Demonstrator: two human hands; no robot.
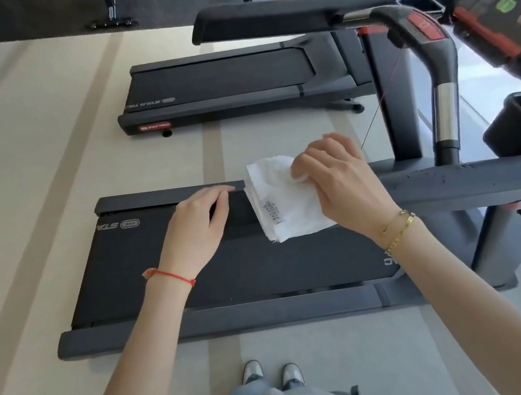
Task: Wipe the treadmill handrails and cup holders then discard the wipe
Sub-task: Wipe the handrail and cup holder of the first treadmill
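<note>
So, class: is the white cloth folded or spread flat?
Folded: the white cloth shows stacked layered edges, pinched in the right hand.

White cloth wipe (pixel 282 200); matt, foam-like black handrail (pixel 478 178); glossy metal grip sleeve (pixel 444 111).

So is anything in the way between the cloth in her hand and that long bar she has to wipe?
Nothing visible. The right hand holds the white cloth in open air just left of the near handrail, with no object between them. The left hand hangs empty off to the other side.
</note>
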